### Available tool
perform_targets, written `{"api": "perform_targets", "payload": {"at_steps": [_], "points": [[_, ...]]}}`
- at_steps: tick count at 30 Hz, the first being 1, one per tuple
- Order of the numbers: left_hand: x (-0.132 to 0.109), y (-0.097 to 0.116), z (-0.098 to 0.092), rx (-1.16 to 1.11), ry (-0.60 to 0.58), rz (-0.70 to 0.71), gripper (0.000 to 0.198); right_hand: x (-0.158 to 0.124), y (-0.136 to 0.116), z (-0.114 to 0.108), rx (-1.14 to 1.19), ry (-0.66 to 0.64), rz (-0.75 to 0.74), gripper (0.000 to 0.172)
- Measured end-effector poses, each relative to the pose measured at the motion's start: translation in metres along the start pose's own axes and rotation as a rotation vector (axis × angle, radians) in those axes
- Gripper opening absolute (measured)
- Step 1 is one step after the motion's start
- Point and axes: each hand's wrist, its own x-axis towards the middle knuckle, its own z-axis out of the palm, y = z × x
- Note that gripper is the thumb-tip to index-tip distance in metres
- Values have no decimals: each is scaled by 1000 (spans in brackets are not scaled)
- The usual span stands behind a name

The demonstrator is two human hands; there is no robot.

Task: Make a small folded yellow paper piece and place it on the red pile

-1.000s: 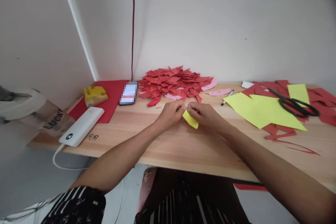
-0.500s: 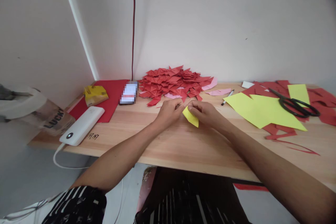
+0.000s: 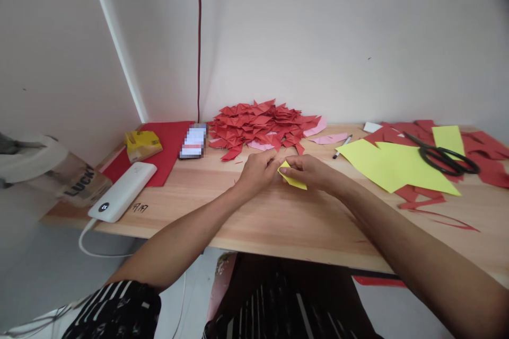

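Observation:
Both my hands meet over the middle of the wooden table (image 3: pixel 278 222) and pinch a small folded yellow paper (image 3: pixel 295 181). My left hand (image 3: pixel 257 169) grips its left corner with fingers closed. My right hand (image 3: pixel 308 171) holds the top edge, fingers curled over it. The paper lies low, close to the tabletop. Just behind my hands sits a heap of folded red paper pieces (image 3: pixel 262 124) against the wall.
Yellow sheets (image 3: pixel 392 164), red scraps (image 3: pixel 421 198) and black scissors (image 3: pixel 445 158) lie at the right. A pen (image 3: pixel 342 146) and pink pieces (image 3: pixel 328 139) are nearby. At the left are a phone (image 3: pixel 194 142), red sheet (image 3: pixel 167 143), yellow packet (image 3: pixel 142 144) and white power bank (image 3: pixel 123 190).
The yellow paper has tilted flatter and shifted slightly right under my right hand; both hands keep their pinch on it.

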Motion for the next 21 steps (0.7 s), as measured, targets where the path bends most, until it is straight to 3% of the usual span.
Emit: {"api": "perform_targets", "payload": {"at_steps": [5,11,15,17,21], "points": [[1,0,-4,15,64,13,33,-1,0,-1,-50,-14,-1,30],[3,0,-8,-61,61,-32,34,-3,0,0,21,17,8,35],[6,-3,-14,-100,61,-92,34,-4,0,-1,149,142,-64,24],[7,-5,-16,-134,49,-102,35,-4,1,-2,255,144,-107,14],[8,-9,-18,-251,26,-129,36,-4,1,-4,314,128,-192,15]]}}
